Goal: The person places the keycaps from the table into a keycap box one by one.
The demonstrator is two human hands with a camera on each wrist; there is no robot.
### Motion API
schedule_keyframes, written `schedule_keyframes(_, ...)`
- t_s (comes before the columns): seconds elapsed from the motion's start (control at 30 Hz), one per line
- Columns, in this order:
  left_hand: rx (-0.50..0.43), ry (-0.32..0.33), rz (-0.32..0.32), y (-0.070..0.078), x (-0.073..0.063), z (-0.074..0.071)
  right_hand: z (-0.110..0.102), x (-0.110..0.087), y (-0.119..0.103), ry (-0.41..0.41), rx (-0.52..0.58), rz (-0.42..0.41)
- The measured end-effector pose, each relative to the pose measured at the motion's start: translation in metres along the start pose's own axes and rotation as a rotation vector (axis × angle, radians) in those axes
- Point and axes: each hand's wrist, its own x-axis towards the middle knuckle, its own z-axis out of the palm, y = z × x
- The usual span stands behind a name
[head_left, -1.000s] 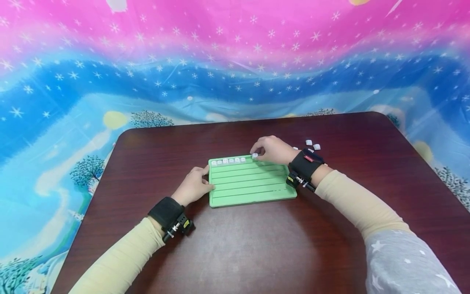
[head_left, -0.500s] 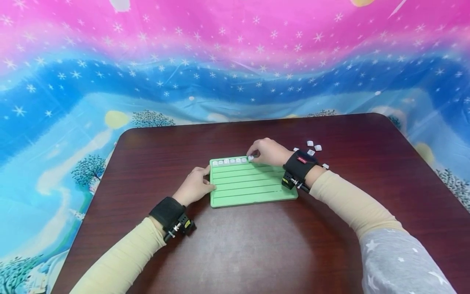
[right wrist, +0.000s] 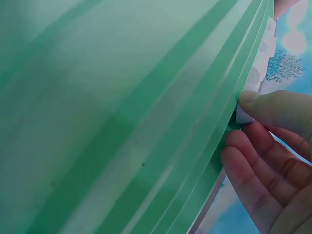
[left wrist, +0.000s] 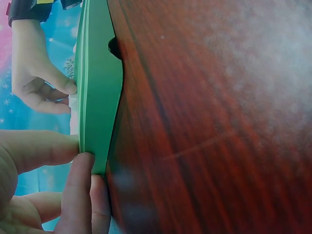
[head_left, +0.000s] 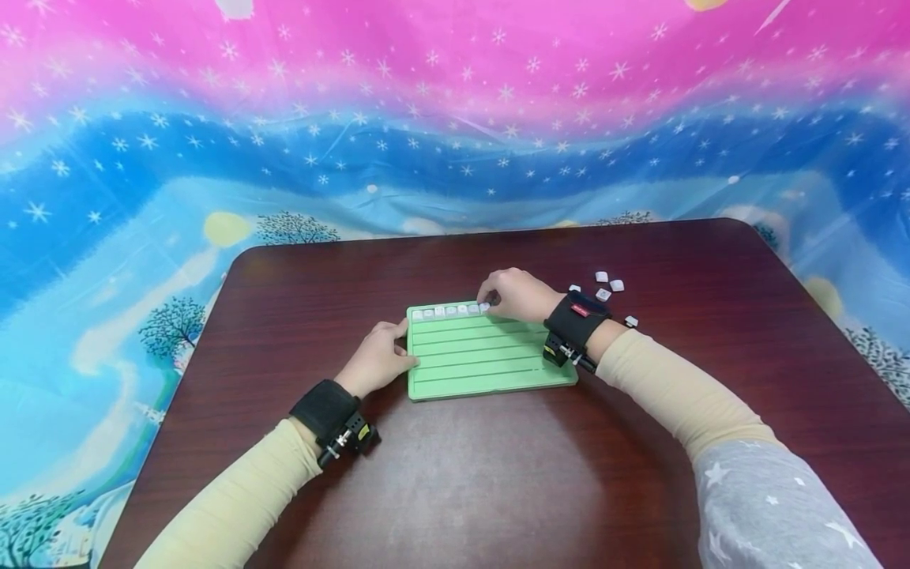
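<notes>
A flat green grooved tray [head_left: 490, 356] lies on the table. White keycaps [head_left: 445, 312] stand side by side in its far groove, starting from the left end. My left hand [head_left: 377, 359] grips the tray's left edge; the left wrist view shows its fingers [left wrist: 78, 190] against the green side wall. At the right end of the row, my right hand [head_left: 522, 295] pinches a white keycap [right wrist: 244, 115] between thumb and finger, right at the groove. The hand covers part of that keycap and the far right stretch of the tray.
Several loose white keycaps [head_left: 603, 295] lie on the dark wooden table [head_left: 483, 474], beyond and beside the right wrist. Behind the table's far edge hangs a pink and blue snowflake cloth [head_left: 426, 142]. Both wrists wear black straps [head_left: 323, 411] with small cameras.
My right hand has moved a little left with its keycap, closing the gap to the end of the row. The left hand keeps its place on the tray's edge.
</notes>
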Motion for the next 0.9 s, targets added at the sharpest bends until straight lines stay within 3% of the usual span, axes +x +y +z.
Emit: schedule_keyframes(0.9,0.01,-0.008,0.003,-0.0019,0.0012,0.0014,0.0005,0.0042,-0.0002,-0.03,-0.021,0.03)
